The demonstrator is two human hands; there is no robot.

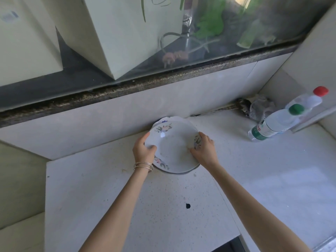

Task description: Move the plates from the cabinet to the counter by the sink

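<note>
A white plate with flower prints [172, 148] lies on top of a small stack of plates on the white speckled counter [127, 197], close to the back wall. Another plate's rim [168, 119] shows behind it. My left hand [143, 149] grips the top plate's left rim, thumb on the upper face. My right hand [204, 149] holds its right rim, fingers spread over the edge. Thin bangles circle my left wrist.
Two plastic bottles, one green-capped [272, 124] and one red-capped [307, 100], stand at the back right beside a crumpled mesh bag [260, 108]. A dark stone window ledge [127, 88] runs above the tiled backsplash. The counter's front edge drops off near the bottom.
</note>
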